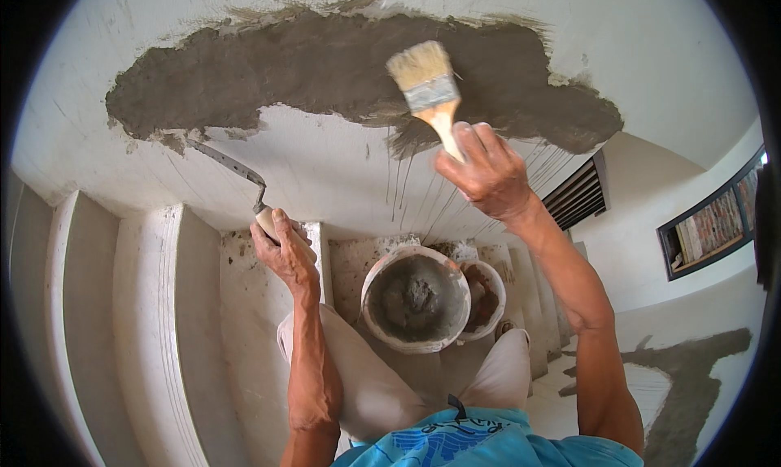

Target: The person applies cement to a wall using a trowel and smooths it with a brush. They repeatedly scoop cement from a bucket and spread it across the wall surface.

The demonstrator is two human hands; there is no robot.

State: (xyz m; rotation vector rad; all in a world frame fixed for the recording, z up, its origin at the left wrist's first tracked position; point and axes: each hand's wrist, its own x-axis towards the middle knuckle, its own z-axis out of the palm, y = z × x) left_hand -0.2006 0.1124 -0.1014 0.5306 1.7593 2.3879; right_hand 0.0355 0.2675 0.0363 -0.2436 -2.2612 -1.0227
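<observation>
My right hand (492,174) grips the wooden handle of a wide paintbrush (431,89), its pale bristles up against or just in front of the patch of wet grey mortar (285,64) on the white wall. Closed around a wooden handle, my left hand (286,251) holds a trowel (232,163) whose thin blade points up and left, its tip near the patch's lower left edge. Below the hands, between my knees, stands a bucket (368,292) of grey mortar with a lump in its middle. Dark drips run down the wall beneath the brush.
A smaller white bucket (498,320) with reddish-brown contents sits right of the mortar bucket. Stair steps (146,304) rise on the left. A dark slatted opening (578,193) and a framed shelf niche (712,231) are at right. More grey mortar (691,386) marks the lower right surface.
</observation>
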